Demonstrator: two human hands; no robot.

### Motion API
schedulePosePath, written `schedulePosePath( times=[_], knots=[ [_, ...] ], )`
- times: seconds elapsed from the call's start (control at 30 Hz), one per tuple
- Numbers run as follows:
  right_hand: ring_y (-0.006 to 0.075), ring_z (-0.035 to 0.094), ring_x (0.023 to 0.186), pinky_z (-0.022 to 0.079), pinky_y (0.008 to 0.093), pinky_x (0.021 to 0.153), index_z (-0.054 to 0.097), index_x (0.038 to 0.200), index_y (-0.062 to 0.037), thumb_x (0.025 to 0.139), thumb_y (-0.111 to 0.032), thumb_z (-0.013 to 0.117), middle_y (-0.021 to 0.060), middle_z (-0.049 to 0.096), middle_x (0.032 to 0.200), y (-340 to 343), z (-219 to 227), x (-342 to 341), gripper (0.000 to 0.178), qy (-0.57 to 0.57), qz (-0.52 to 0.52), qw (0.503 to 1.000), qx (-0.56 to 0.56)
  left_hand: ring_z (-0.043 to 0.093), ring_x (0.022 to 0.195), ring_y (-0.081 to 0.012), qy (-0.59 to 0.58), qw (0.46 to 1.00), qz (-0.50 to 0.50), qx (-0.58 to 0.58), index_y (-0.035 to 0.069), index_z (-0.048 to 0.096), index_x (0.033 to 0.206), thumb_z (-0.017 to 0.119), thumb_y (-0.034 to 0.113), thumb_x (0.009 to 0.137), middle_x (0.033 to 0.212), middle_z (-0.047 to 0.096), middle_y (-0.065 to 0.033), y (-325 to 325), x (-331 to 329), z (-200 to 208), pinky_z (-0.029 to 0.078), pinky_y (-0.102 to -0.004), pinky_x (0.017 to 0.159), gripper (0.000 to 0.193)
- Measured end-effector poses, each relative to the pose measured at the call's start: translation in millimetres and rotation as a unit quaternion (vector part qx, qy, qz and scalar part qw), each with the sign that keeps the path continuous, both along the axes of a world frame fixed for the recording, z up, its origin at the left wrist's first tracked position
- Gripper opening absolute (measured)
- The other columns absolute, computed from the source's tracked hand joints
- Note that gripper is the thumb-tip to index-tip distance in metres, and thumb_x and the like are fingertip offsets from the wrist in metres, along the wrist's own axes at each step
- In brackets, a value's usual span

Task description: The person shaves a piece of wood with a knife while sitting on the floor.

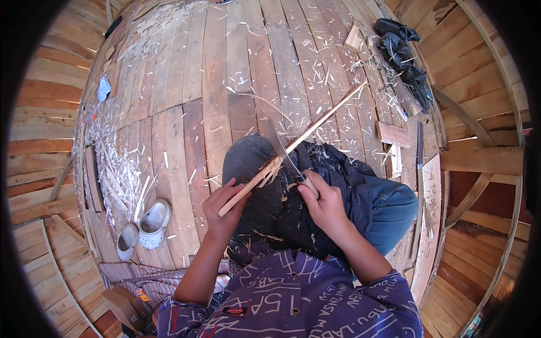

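My left hand (222, 204) grips the near end of a long wooden stick (321, 119), which slants away across my lap toward the far right. In my right hand (326, 204) is the handle of a knife (286, 158). Its broad blade lies across the stick about midway along. Just on the near side of the blade, curled shavings (271, 168) stand up from the wood and still hang on it. A dark cloth (298, 208) scattered with chips covers my legs under the work.
Wood shavings litter the plank floor (217, 67), heaped thickly at left (121, 174). Pale clogs (154, 223) stand left of me. Black plastic bags (401, 53) lie at far right, with wood blocks (393, 134) nearer. A striped cloth (135, 276) and cardboard box (125, 307) are at lower left.
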State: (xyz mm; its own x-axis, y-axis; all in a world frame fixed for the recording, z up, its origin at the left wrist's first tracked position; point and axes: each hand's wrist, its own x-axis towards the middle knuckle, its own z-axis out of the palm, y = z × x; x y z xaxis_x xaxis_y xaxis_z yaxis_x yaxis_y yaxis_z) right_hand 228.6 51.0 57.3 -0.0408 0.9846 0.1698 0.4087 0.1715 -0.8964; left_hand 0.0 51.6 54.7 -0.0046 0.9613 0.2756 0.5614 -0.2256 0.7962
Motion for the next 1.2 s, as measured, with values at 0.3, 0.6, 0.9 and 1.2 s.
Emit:
schedulePosePath(
  times=[0.3,0.6,0.9,1.2],
  knots=[
    [0.0039,0.031,0.037,0.023,0.0207,0.031,0.052,0.104,-0.0031,0.100,-0.035,0.039,-0.0002,0.043,0.055,19.4,19.6,19.1,0.035,0.451,-0.090,0.850,-0.256,0.068,0.077,-0.0236,-0.013,1.000,0.006,0.000,-0.001,0.068,0.085,0.076,0.002,0.070,0.080,0.068,-0.0120,0.0,-3.5,-0.6,0.053,-0.0382,0.087,0.017],
    [0.0046,0.034,0.046,0.023,0.0188,0.038,0.059,0.103,-0.0031,0.099,-0.035,0.044,-0.0013,0.039,0.057,15.1,22.1,23.7,0.036,0.358,0.120,0.833,-0.406,0.067,0.092,-0.0267,-0.009,1.000,-0.009,-0.021,0.000,0.069,0.086,0.077,0.002,0.069,0.084,0.069,-0.0132,-2.2,-9.8,-4.0,0.053,-0.0338,0.083,0.019],
    [0.0046,0.024,0.036,0.021,0.0199,0.034,0.048,0.111,-0.0069,0.099,-0.043,0.036,-0.0003,0.036,0.056,2.9,1.8,12.6,0.040,0.549,0.133,0.676,-0.474,0.069,0.083,-0.0260,0.017,1.000,-0.005,-0.005,0.000,0.069,0.084,0.078,0.003,0.069,0.081,0.069,-0.0112,2.7,-6.1,-1.1,0.055,-0.0355,0.082,0.019],
    [0.0045,0.024,0.036,0.020,0.0207,0.034,0.045,0.112,-0.0098,0.099,-0.047,0.032,-0.0013,0.034,0.056,-0.1,-27.3,9.8,0.042,0.610,0.181,0.611,-0.470,0.069,0.082,-0.0261,0.021,1.000,-0.014,-0.010,0.000,0.069,0.085,0.078,0.005,0.070,0.081,0.069,-0.0118,5.2,-5.9,4.2,0.055,-0.0350,0.081,0.018]
  ],
)
